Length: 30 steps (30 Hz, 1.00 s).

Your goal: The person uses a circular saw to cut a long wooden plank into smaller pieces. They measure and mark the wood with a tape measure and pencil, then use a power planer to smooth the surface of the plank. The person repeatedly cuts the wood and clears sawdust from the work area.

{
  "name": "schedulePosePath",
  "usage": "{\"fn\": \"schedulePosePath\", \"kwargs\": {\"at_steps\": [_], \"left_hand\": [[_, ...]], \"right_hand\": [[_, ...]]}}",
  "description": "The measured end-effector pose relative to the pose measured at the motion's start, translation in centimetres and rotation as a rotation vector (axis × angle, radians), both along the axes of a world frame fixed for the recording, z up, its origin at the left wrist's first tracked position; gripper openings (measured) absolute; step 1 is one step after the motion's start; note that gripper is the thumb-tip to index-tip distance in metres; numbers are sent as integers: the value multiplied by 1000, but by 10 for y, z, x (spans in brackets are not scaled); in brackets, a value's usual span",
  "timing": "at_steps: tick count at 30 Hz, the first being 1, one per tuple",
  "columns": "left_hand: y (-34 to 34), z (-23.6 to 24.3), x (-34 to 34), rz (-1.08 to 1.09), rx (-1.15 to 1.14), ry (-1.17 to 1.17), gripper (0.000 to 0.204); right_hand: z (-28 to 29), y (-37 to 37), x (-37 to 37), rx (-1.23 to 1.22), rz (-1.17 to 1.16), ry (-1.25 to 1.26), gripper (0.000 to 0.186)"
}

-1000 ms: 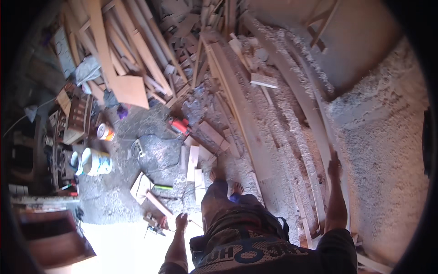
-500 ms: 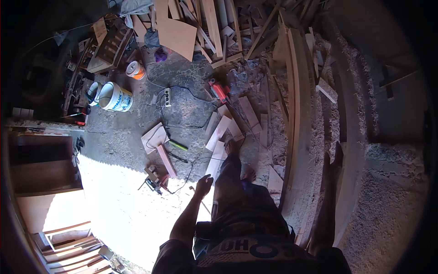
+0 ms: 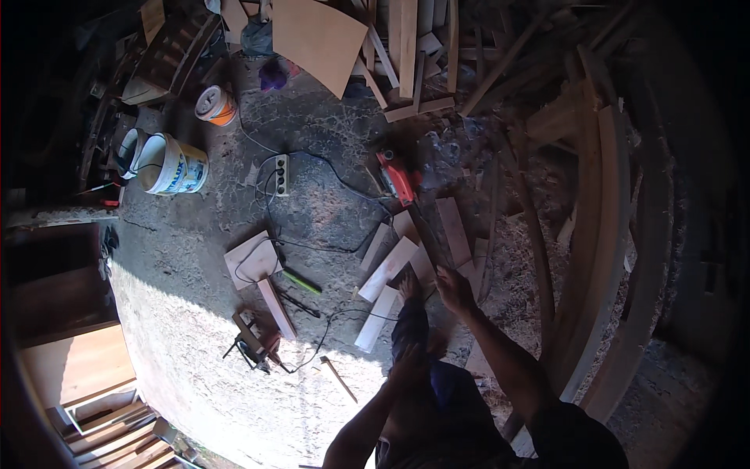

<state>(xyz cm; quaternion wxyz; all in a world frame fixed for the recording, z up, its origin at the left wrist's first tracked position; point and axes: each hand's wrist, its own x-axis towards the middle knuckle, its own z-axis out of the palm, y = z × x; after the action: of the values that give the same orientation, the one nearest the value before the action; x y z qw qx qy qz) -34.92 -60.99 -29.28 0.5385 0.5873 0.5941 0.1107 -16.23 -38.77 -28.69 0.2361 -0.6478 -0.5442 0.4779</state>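
Observation:
My right hand [image 3: 455, 291] reaches forward over the floor, its fingers loosely stretched out. It hovers next to several short wooden boards [image 3: 388, 270], and I cannot tell whether it touches one. Held low over my legs, my left hand [image 3: 424, 350] is smeared by motion, so its fingers do not show clearly. Beyond the boards lies a red electric power tool [image 3: 397, 178] with a dark cable. A pale board [image 3: 376, 319] rests by my foot. To its left are a narrow board [image 3: 277, 309] and a squarish wooden panel [image 3: 253, 259].
A green-handled tool [image 3: 301, 281], a clamp-like dark tool [image 3: 254, 342] and a thin wooden-handled tool [image 3: 339, 379] lie on the floor. Cables run to a power strip [image 3: 281, 175]. Buckets [image 3: 178, 166] stand left; long planks [image 3: 601, 234] line the right; scrap wood [image 3: 406, 47] fills the back.
My right hand has swung from the far right in to the boards ahead. My left hand has moved right, over my legs. The view has shifted.

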Motion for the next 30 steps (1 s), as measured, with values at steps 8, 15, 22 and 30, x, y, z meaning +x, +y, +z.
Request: {"fn": "schedulePosePath", "kwargs": {"at_steps": [8, 15, 22, 30], "left_hand": [[152, 41, -1, -96, -313, 246, 30], [163, 1, -4, 39, -377, 211, 35], [166, 0, -10, 78, -380, 213, 34], [119, 15, 5, 9, -234, 192, 31]], "right_hand": [[-198, 185, -62, -10, 100, -337, 50], [-299, 321, -99, 328, 100, -441, 71], [-291, 344, -95, 77, 36, -280, 57], [-7, 177, -41, -431, -529, 924, 15]]}}
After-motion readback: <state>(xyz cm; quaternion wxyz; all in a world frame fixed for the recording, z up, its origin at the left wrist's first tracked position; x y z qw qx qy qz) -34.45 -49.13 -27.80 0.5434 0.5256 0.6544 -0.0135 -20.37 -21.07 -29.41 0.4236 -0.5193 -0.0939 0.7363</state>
